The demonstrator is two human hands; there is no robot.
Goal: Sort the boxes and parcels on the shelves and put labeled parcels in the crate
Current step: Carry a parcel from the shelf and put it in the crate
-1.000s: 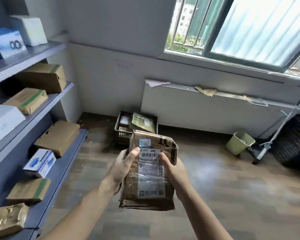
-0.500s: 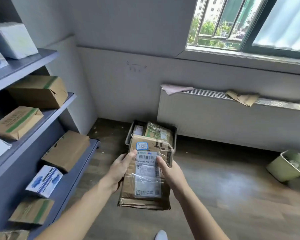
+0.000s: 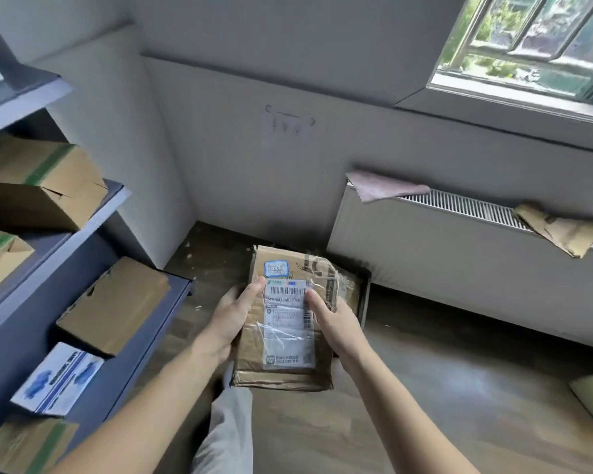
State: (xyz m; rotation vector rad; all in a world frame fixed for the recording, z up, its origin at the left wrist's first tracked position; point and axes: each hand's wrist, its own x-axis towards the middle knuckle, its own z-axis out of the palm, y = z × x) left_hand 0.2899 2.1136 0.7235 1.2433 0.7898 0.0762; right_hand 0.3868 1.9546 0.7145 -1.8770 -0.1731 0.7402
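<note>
Brown cardboard parcel (image 3: pixel 254 350) was held out in front at mid-frame, between the 2 hands and clear of the floor. Its white label (image 3: pixel 290 336) faced up toward the camera.

Left hand (image 3: pixel 231 319) gripped the parcel's left edge, thumb laid on the front by the label's upper-left corner. The other fingers were behind the parcel and out of sight. Right hand (image 3: pixel 338 323) gripped the right edge, thumb on the label's right margin, fingers curled round the back.

Key relation: the parcel's long axis ran away from the body, pointing at the crate (image 3: pixel 365 295). The crate sat on the floor straight ahead and below, by the radiator (image 3: pixel 459 254), mostly hidden behind the parcel. Only its dark right wall and corner showed, just beside the right hand. How far down it was could not be judged.

Likely step: labeled parcel heading for the crate. The move called for carrying it forward and down along that same axis, no turn needed. Both hands were about level, right slightly nearer the visible wall.

Shelves (image 3: pixel 117 196) with other boxes stood well apart to the left.
</note>
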